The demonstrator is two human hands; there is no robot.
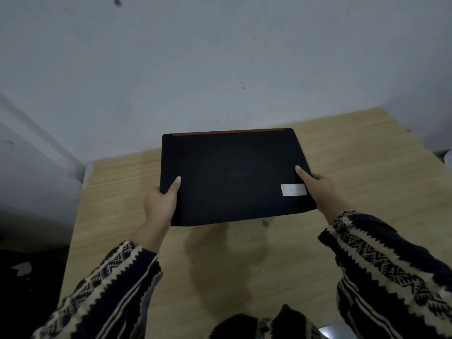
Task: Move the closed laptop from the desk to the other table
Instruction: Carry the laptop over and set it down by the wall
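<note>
Above the wooden table (pixel 354 152) we carry the closed laptop (pixel 234 177), left hand (pixel 160 204) and right hand (pixel 320 189) each keeping a clamped grip on its side edges; next, probably lowering it flat.

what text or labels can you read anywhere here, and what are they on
White sticker on the lid of the closed black laptop, near the right hand: faint lines of print, too blurred to read.
No brand or logo can be made out on the lid.
Nothing readable on the wooden table or the wall.
</note>
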